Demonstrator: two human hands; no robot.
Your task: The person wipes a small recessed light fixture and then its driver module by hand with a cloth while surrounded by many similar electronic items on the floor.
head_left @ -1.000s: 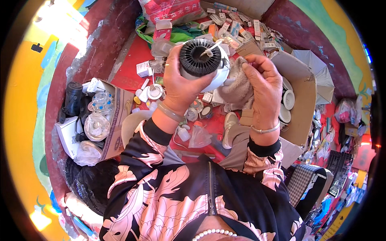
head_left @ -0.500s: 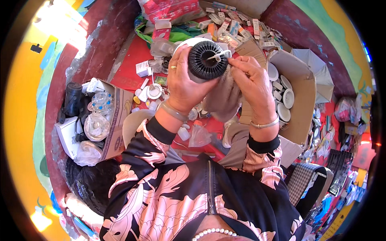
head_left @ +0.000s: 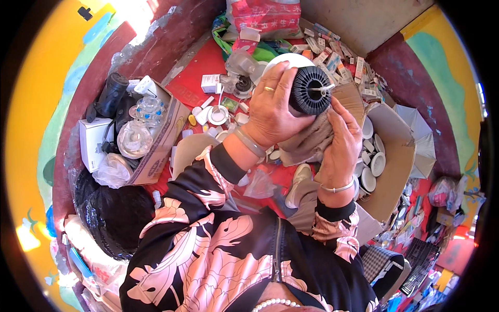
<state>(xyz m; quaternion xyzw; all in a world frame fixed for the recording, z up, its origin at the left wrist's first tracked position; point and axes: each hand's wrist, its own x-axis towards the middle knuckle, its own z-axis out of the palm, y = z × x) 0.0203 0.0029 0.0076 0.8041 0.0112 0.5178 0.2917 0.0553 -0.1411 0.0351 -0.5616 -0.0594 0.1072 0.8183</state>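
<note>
Up in front of me, my left hand (head_left: 270, 106) is wrapped round a lamp with a black finned heat sink (head_left: 302, 87) and a wide white rim (head_left: 290, 61). The finned back faces me, and a short whitish lead (head_left: 325, 89) comes from its centre. My right hand (head_left: 344, 136) is bent round a greyish-brown cloth (head_left: 306, 141), its fingertips close to the right edge of the heat sink. Below the lamp hangs the cloth, partly hidden by both hands. I cannot tell whether the right fingertips touch the fins.
At left, a carton (head_left: 156, 161) holds clear-wrapped lamps; a black plastic bag (head_left: 112, 213) lies nearer. Round white lamps (head_left: 378, 164) fill the carton (head_left: 397, 179) at right. Small boxes (head_left: 338, 65) are heaped at the back. Loose lamp parts (head_left: 218, 115) lie on the red sheet (head_left: 182, 86).
The whole view has shifted, so the lamp and both hands appear farther right. My right fingers have moved from beside the lead to below it, along the heat sink's edge.
</note>
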